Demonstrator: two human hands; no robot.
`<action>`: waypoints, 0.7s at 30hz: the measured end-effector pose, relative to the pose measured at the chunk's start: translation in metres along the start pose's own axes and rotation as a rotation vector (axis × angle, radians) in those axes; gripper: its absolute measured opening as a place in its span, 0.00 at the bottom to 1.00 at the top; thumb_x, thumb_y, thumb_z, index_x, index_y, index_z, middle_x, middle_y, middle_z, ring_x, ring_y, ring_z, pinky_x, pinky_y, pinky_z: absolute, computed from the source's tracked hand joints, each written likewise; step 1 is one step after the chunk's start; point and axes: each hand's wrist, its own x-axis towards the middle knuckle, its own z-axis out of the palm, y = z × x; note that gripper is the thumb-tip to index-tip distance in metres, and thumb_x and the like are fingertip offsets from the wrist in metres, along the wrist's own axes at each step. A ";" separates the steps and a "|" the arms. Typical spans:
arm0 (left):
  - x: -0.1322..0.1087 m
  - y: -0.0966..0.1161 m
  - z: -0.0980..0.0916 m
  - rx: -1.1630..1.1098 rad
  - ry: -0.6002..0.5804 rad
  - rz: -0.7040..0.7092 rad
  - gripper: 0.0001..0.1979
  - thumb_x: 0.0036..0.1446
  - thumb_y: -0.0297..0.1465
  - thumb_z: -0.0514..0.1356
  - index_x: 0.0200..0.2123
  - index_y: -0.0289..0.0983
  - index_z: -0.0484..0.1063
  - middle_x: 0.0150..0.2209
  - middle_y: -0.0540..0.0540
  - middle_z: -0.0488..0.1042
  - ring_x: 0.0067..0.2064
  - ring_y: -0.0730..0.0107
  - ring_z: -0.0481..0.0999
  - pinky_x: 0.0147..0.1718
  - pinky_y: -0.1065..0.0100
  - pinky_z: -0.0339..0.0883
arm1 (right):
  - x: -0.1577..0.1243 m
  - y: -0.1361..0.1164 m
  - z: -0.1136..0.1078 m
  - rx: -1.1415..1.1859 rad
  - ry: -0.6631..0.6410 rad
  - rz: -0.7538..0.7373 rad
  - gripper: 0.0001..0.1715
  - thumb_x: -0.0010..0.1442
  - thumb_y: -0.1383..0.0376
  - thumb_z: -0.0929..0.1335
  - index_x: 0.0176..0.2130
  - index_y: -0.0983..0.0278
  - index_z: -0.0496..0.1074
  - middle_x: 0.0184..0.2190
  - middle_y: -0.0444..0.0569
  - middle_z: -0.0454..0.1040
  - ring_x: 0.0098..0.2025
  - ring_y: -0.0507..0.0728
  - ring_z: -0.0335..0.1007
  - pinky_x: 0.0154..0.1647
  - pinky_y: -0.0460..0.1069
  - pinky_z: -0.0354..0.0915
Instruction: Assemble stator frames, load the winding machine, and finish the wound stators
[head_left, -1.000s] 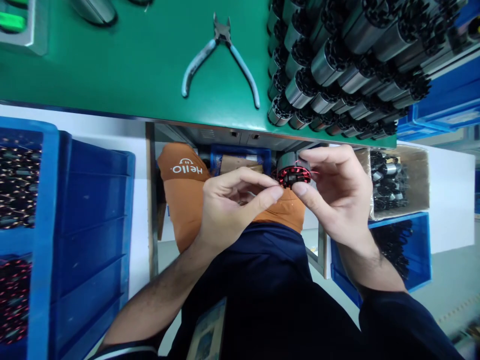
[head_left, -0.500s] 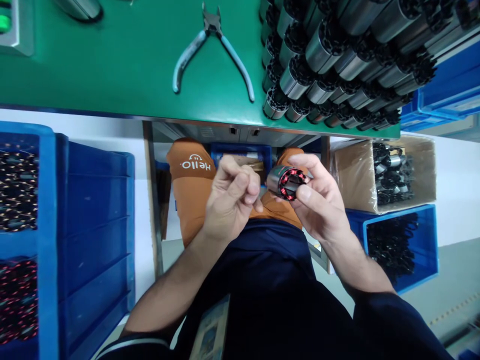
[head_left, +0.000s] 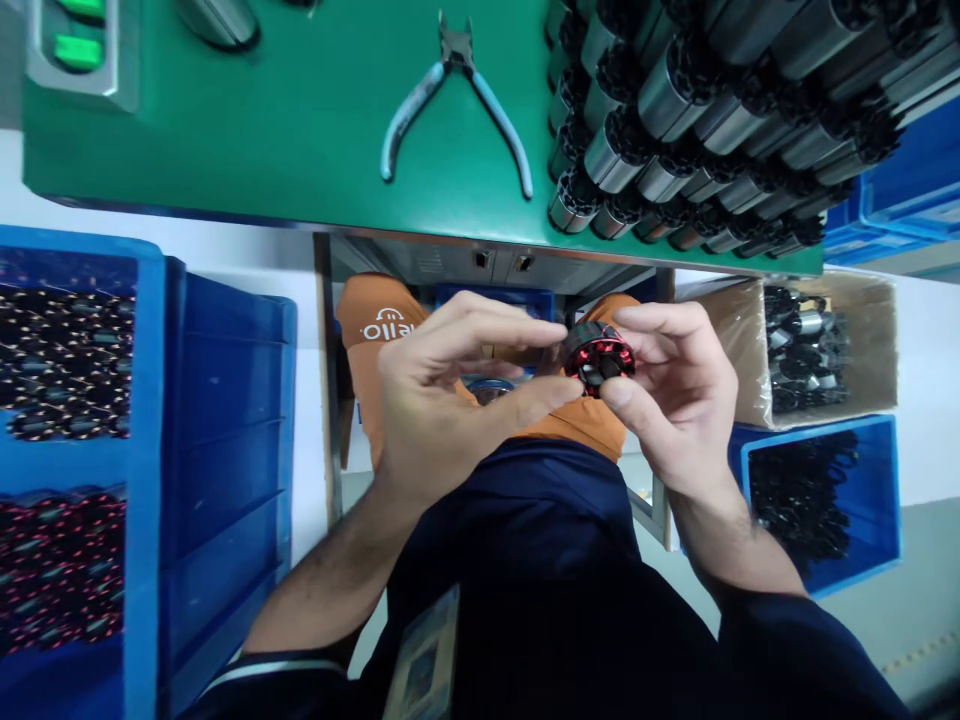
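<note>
A motor stator [head_left: 598, 352], a dark metal cylinder with red wire windings round its open end, is held above my lap. My right hand [head_left: 671, 385] grips it from the right, thumb at the lower edge of the wound face. From the left, the thumb and forefinger of my left hand [head_left: 442, 390] pinch its left edge. The wound face points towards me. Part of the stator's side is hidden behind my fingers.
Cutting pliers [head_left: 456, 55] lie spread on the green bench [head_left: 322, 130]. Several rows of stacked stators [head_left: 619, 150] stand at its right. Blue crates [head_left: 146, 450] of wound parts are at left; a carton [head_left: 757, 350] and a blue bin [head_left: 892, 500] with parts are at right.
My left hand has moved right from beside the stator, its curled fingers opening out to take the stator's left edge. The stator has turned, its wound face now more towards me.
</note>
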 end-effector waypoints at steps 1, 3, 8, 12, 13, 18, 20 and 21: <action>0.000 0.002 0.005 -0.021 -0.004 -0.006 0.08 0.69 0.32 0.84 0.48 0.53 0.96 0.48 0.48 0.90 0.49 0.66 0.88 0.43 0.67 0.86 | 0.000 0.000 0.001 -0.017 -0.002 0.026 0.29 0.70 0.54 0.87 0.64 0.50 0.83 0.53 0.47 0.92 0.52 0.60 0.94 0.54 0.53 0.89; -0.004 -0.009 0.011 -0.073 -0.007 -0.041 0.03 0.73 0.33 0.80 0.43 0.49 0.95 0.45 0.47 0.89 0.49 0.67 0.88 0.45 0.68 0.86 | -0.003 0.000 -0.001 -0.007 -0.030 0.057 0.30 0.71 0.51 0.86 0.65 0.50 0.81 0.50 0.47 0.92 0.49 0.61 0.93 0.51 0.54 0.90; -0.018 -0.053 0.001 -0.151 0.124 -0.415 0.14 0.66 0.45 0.83 0.37 0.42 0.91 0.41 0.46 0.87 0.42 0.67 0.85 0.35 0.72 0.83 | -0.012 -0.007 -0.015 0.101 -0.126 0.182 0.36 0.74 0.46 0.83 0.73 0.46 0.77 0.41 0.42 0.86 0.35 0.59 0.86 0.38 0.55 0.85; -0.013 -0.031 -0.011 -0.015 0.003 -0.325 0.11 0.68 0.45 0.83 0.45 0.46 0.96 0.44 0.43 0.91 0.45 0.61 0.90 0.37 0.68 0.85 | -0.010 -0.001 -0.023 0.024 -0.192 0.182 0.43 0.70 0.50 0.86 0.76 0.43 0.77 0.45 0.44 0.86 0.38 0.60 0.84 0.39 0.56 0.83; -0.009 -0.021 -0.012 0.003 -0.060 -0.281 0.09 0.68 0.44 0.83 0.47 0.48 0.97 0.44 0.42 0.92 0.46 0.60 0.91 0.40 0.66 0.86 | -0.009 0.002 -0.025 0.011 -0.224 0.145 0.47 0.67 0.52 0.88 0.77 0.42 0.77 0.45 0.44 0.87 0.39 0.61 0.84 0.39 0.56 0.82; 0.007 0.002 -0.010 0.111 -0.154 -0.140 0.03 0.68 0.38 0.85 0.43 0.51 0.97 0.45 0.45 0.94 0.48 0.58 0.94 0.46 0.60 0.90 | -0.002 0.013 -0.034 -0.196 -0.269 0.029 0.59 0.60 0.56 0.92 0.81 0.38 0.75 0.50 0.48 0.89 0.43 0.67 0.83 0.47 0.64 0.85; 0.010 0.000 -0.009 0.168 -0.160 -0.128 0.03 0.67 0.39 0.85 0.42 0.51 0.97 0.46 0.45 0.94 0.47 0.57 0.94 0.44 0.61 0.90 | -0.001 0.010 -0.037 -0.287 -0.260 -0.030 0.58 0.61 0.58 0.91 0.82 0.38 0.75 0.57 0.50 0.89 0.48 0.69 0.85 0.52 0.66 0.87; 0.010 -0.001 -0.008 0.194 -0.161 -0.128 0.04 0.67 0.39 0.84 0.41 0.50 0.97 0.46 0.45 0.94 0.47 0.56 0.94 0.42 0.62 0.89 | 0.000 0.009 -0.037 -0.329 -0.255 -0.053 0.57 0.63 0.60 0.90 0.82 0.39 0.76 0.60 0.50 0.89 0.51 0.70 0.86 0.56 0.67 0.88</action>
